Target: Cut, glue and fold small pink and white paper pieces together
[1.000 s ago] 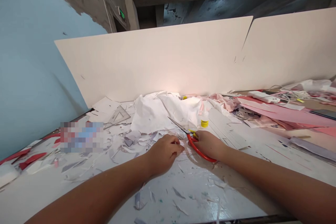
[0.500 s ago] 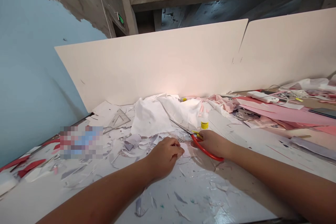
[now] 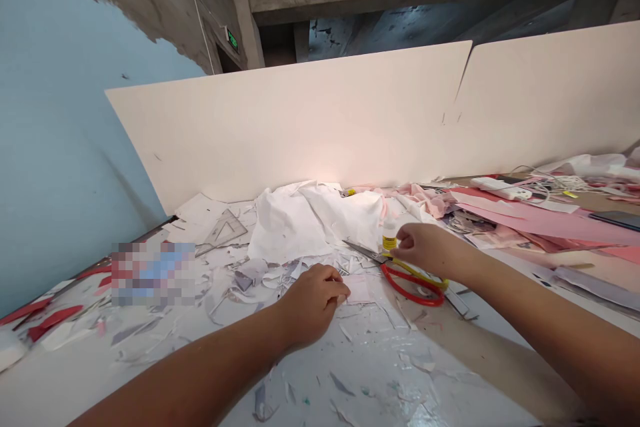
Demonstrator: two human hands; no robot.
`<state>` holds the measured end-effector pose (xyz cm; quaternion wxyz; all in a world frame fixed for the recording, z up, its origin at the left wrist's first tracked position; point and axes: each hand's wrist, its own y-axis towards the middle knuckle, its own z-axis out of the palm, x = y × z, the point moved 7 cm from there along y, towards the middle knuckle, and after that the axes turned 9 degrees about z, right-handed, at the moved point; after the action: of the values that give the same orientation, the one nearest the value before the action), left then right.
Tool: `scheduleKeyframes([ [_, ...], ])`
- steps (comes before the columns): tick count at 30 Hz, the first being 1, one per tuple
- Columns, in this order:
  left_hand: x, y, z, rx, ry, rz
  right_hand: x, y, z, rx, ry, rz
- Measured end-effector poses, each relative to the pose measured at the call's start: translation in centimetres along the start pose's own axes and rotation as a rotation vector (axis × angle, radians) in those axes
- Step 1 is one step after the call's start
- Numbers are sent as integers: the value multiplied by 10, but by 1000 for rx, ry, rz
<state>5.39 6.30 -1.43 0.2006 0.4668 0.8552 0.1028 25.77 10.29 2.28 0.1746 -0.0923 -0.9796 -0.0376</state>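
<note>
My left hand (image 3: 316,300) is closed, its thumb and fingertips pinching the left edge of a small pale pink square piece (image 3: 358,289) flat on the table. Whether it is paper or cloth I cannot tell. To the right lies a pair of scissors (image 3: 413,290) with red and yellow handles, blades pointing away to the left. Above the handles is my right hand (image 3: 427,247), fingers curled but apart, holding nothing visible. Its fingertips are close beside a small glue-type bottle (image 3: 389,241) with a yellow label, partly covering it; contact is unclear.
White cloth (image 3: 310,220) is heaped behind the hands. A clear set square (image 3: 227,230) lies left of it. Scraps (image 3: 255,273) litter the table. Pink sheets (image 3: 530,220), a power strip (image 3: 501,187) and a dark phone-like slab (image 3: 617,219) lie right. A pale panel (image 3: 300,133) stands behind.
My right hand has let go of the scissors and risen towards the bottle. The scissors lie slightly further right, with their handles spread. My left hand stays on the pink piece.
</note>
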Motion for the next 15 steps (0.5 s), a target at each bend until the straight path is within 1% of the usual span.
scheduleKeyframes([
  [3, -1, 1, -1, 0, 2, 5, -1, 9, -9, -171, 118, -38],
  [5, -1, 1, -1, -1, 5, 3, 0, 16, -5, -242, 175, -89],
  [7, -1, 1, -2, -5, 8, -1, 4, 22, 6, -230, 183, -135],
  [9, -1, 1, -2, -6, 10, -3, 10, 24, 11, -221, 189, -185],
  [12, 1, 1, -1, -11, 6, -2, 20, 12, 3, -283, 260, -251],
  [14, 3, 1, -1, -30, -3, -2, 27, -5, -7, -351, 393, -321],
  [15, 3, 1, -2, -42, -3, -4, 29, -14, -9, -358, 460, -349],
])
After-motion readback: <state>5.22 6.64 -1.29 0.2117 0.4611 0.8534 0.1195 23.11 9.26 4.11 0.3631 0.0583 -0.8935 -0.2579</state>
